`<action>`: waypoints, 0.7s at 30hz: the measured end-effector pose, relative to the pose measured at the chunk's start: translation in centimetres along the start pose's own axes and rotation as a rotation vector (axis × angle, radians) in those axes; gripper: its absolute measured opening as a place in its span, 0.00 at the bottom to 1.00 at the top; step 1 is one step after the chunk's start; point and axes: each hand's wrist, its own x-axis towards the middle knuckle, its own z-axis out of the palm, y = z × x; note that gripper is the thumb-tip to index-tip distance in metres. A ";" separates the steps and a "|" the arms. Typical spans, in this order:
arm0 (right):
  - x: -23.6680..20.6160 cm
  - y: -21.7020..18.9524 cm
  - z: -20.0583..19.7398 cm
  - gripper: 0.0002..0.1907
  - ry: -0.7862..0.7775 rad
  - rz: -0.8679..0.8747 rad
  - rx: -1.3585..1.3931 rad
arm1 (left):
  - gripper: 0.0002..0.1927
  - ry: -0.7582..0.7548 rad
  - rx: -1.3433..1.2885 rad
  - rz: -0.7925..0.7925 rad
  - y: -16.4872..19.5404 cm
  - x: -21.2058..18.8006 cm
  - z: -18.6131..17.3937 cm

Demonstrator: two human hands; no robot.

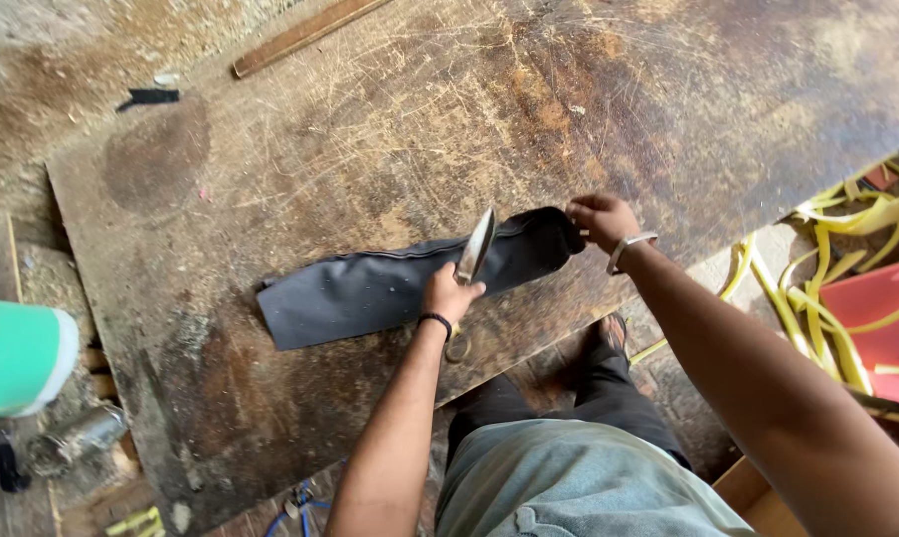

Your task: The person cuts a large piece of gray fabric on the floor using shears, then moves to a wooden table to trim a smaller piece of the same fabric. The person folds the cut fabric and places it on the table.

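The person is cutting a long dark piece of leather-like sheet [400, 283] that is lying flat on a big scratched wooden board [370, 139]. It is lying near the board's front edge, close to the person's knees.

The left hand [451, 293] is gripping a pair of big metal scissors [474, 249]. Its fingers are curling tight around the handles, and the shiny blades are pointing up and away across the dark sheet. The right hand [601, 219] is at the sheet's right end. Its fingers are bending in and pinching that end, holding it down on the board.

To cut well here, I think the right hand should be keeping the sheet pulled flat so no wrinkles are getting under the blades. The scissors should be going straight across in slow, even bites. The pinching fingers should be staying well away from the blades.

Both arms are reaching forward from the body. The left arm is coming straight up the middle, with a dark band at the wrist. The right arm is coming in from the right side and bending at the wrist, with a silver bracelet [629, 247] on it.

Yellow strips [827, 298] are lying on the floor to the right.
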 end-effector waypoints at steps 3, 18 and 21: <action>3.0 2.0 -2.5 0.23 -0.172 -0.204 -0.522 | 0.20 0.049 -0.224 -0.172 3.4 4.1 3.8; 9.0 2.0 -8.7 0.19 -0.604 0.232 0.651 | 0.29 -0.070 -0.664 -0.324 16.9 5.9 21.6; 10.0 2.8 -9.3 0.19 -0.655 0.240 0.759 | 0.24 -0.137 -0.365 -0.200 18.2 4.1 22.6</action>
